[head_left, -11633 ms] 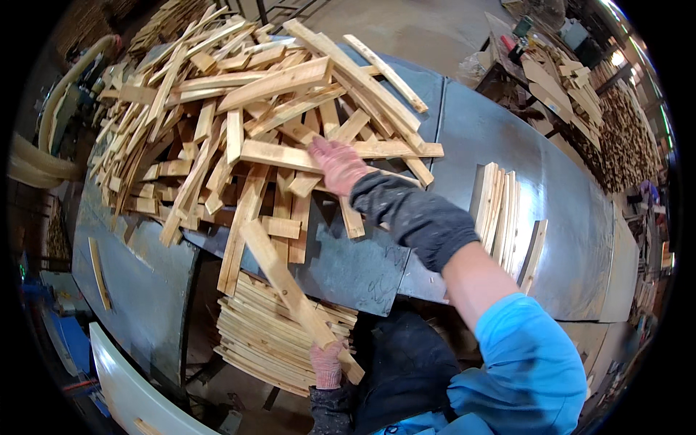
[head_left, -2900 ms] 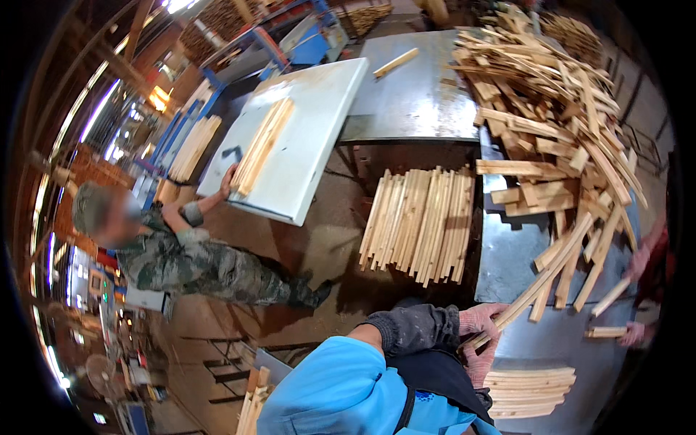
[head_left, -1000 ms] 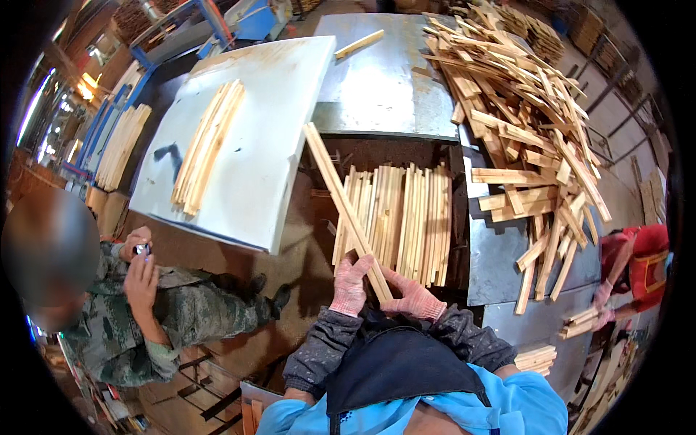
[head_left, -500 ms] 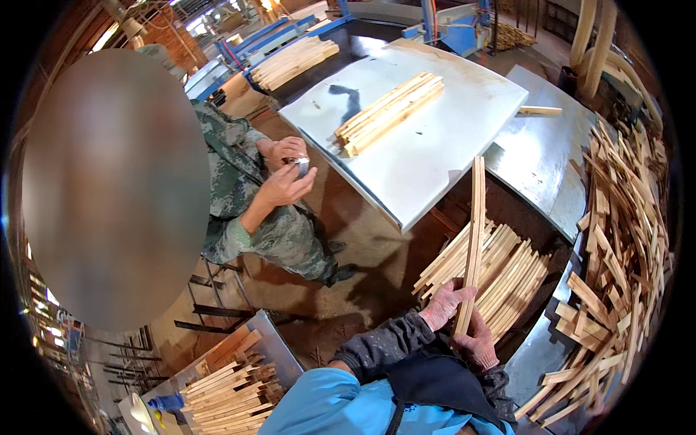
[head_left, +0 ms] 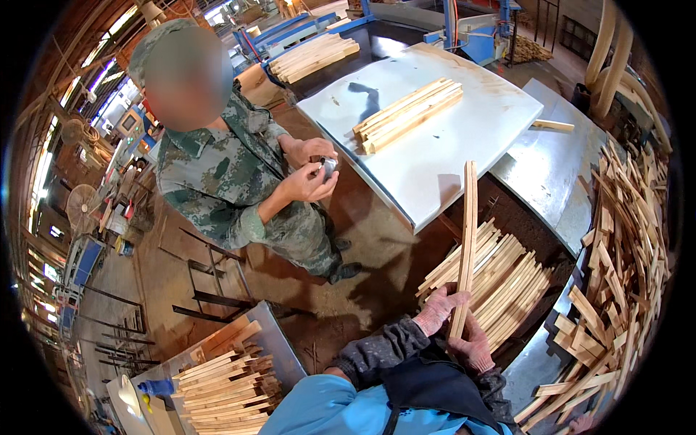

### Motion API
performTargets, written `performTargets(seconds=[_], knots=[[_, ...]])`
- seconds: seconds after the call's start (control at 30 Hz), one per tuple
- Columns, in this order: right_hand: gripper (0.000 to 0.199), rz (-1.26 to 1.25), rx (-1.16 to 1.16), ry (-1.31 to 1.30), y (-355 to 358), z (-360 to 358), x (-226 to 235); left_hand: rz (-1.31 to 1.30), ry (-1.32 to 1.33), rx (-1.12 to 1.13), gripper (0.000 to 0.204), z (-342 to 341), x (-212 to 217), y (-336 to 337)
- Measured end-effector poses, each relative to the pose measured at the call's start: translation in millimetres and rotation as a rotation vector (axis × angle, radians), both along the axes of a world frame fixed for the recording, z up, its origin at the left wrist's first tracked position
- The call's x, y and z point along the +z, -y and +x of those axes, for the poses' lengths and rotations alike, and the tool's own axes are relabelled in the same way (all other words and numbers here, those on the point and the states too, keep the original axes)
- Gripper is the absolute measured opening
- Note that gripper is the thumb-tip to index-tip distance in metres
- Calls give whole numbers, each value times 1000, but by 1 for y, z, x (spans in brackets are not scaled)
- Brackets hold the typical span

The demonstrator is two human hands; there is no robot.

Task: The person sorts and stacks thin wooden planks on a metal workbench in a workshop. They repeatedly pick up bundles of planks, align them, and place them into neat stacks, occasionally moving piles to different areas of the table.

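Upright in front of me stands a long pale wooden strip (head_left: 467, 239), perhaps two laid together. My left hand (head_left: 436, 308), in a pinkish work glove, is closed around its lower part. Just below, my right hand (head_left: 474, 346), gloved the same way, grips it near the bottom end. Behind and to the right of the strip lies a neat layer of similar wooden strips (head_left: 507, 286), partly hidden by my hands.
A co-worker (head_left: 250, 177) in camouflage stands left, both hands on a small grey object (head_left: 330, 167). Ahead, a pale metal table (head_left: 500, 109) bears a wooden bundle (head_left: 409, 116). Offcuts (head_left: 616, 275) heap at right; more strips (head_left: 228, 391) lie lower left.
My view has shifted, so more of the co-worker shows and the scene sits further right. The held strip now leans slightly less to the right; both hands keep their hold.
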State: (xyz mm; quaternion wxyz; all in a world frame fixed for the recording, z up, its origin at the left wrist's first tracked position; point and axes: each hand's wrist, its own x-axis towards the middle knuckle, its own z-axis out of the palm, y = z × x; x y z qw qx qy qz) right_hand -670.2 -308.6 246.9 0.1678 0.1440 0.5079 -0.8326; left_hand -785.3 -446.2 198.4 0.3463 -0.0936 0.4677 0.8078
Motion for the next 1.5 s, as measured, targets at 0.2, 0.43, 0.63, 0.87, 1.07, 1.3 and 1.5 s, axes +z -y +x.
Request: performTargets(seconds=[0.2,0.43,0.63,0.87,1.07,1.3,1.5], knots=[[105,23,44,14,8,1,-10,-27,-31,31,44,3,9,16],[103,-49,51,-48,39,-42,10,122,-126,93,60,-23,24,51],[80,218,-102,-24,95,-115,15,14,-278,0,58,-76,16,90],[94,460,72,-82,147,-218,24,-59,-119,-61,43,-154,2,161],[82,734,176,-64,137,-239,55,207,972,-311,30,-180,106,248],[64,90,-150,-273,123,-184,95,389,2202,-118,19,-203,109,288],[71,-24,11,-307,132,-173,114,300,2338,-31,13,-211,122,294]])
